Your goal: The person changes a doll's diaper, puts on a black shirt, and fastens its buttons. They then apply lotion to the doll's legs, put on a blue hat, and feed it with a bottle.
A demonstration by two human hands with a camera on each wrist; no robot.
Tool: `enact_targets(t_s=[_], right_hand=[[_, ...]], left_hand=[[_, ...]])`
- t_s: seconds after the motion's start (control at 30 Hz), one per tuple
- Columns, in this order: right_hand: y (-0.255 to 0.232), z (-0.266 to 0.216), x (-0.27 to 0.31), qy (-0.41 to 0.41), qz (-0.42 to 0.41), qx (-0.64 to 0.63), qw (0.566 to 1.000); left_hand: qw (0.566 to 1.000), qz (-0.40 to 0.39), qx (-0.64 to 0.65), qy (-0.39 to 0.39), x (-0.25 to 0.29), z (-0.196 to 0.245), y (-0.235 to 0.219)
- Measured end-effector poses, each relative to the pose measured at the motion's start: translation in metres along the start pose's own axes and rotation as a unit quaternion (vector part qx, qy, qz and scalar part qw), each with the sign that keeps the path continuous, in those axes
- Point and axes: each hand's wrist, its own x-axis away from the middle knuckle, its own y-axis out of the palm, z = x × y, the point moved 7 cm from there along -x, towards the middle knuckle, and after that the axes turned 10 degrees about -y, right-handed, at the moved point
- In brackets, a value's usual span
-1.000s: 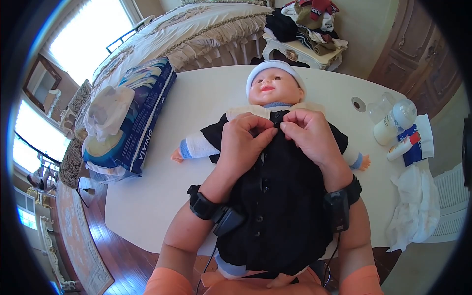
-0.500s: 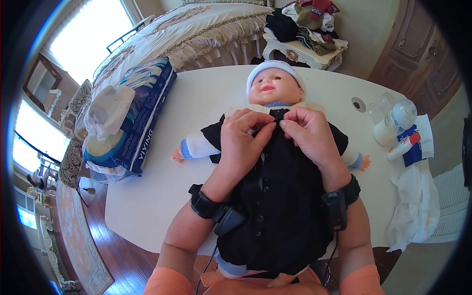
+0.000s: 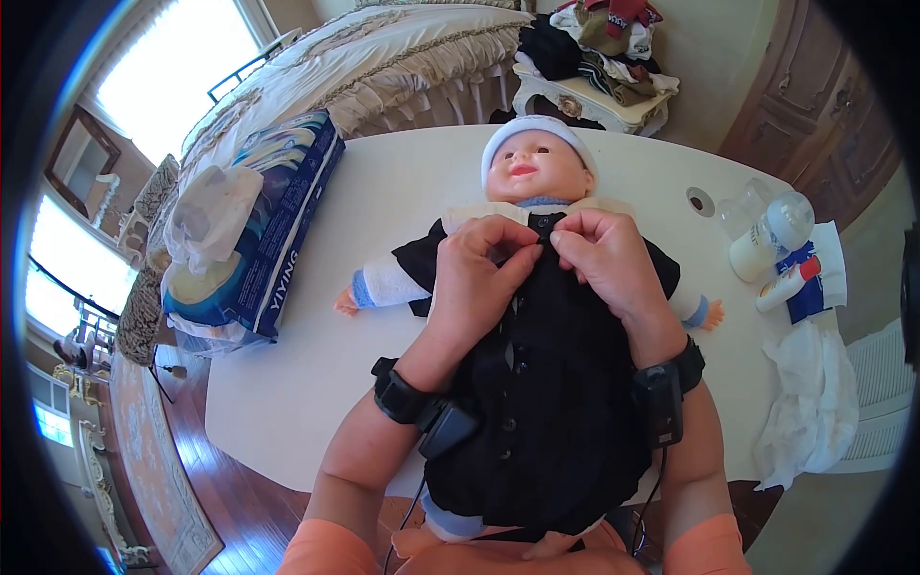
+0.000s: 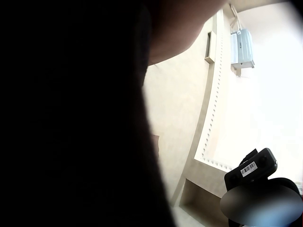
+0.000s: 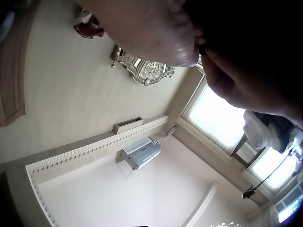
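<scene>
Black garment (image 3: 575, 412) covers the doll (image 3: 537, 172) on the bench (image 3: 278, 422), its button row (image 3: 508, 425) running twelve to six o'clock; left hand (image 3: 479, 273) and right hand (image 3: 611, 268), about equally near, flank the top button (image 3: 543, 221), each grip pinched on the front cloth.

- "YIYING" runs in white capitals along the side of a blue pack (image 3: 287, 216) on the table (image 3: 287, 412).
- Dark print marks a baby bottle (image 3: 752, 259) across the table, too small to read.
- A white barcode label (image 4: 249, 169), its characters illegible, sits on a black device (image 4: 266, 161) in the left wrist view.
- Pale marks on a red garment (image 3: 628, 17) cannot be made out.
</scene>
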Motion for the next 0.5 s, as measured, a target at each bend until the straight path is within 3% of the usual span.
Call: enact_targets(t_s=[0.13,0.23,0.3,0.43,0.5], right_hand=[[0.0001,0.0011,-0.0001,-0.003,0.004,-0.004,1.0],[0.0017,0.0013,-0.0001,-0.015,0.011,-0.007,1.0],[0.0014,-0.0007,-0.0012,-0.042,0.03,-0.018,0.999],[0.0025,0.0034,-0.0019,-0.031,0.027,-0.028,0.999],[0.0016,0.0023,-0.0031,-0.074,0.035,0.003,0.997]], left_hand=[[0.999,-0.007,0.011,-0.043,-0.0006,-0.005,0.0007],[0.999,-0.003,0.01,-0.03,-0.0001,-0.0092,0.0017],[0.999,0.003,-0.024,0.022,0.001,-0.0033,0.0018],[0.999,-0.001,-0.033,0.036,0.0018,-0.001,0.0017],[0.999,-0.006,-0.033,0.035,0.0017,-0.0018,0.0024]])
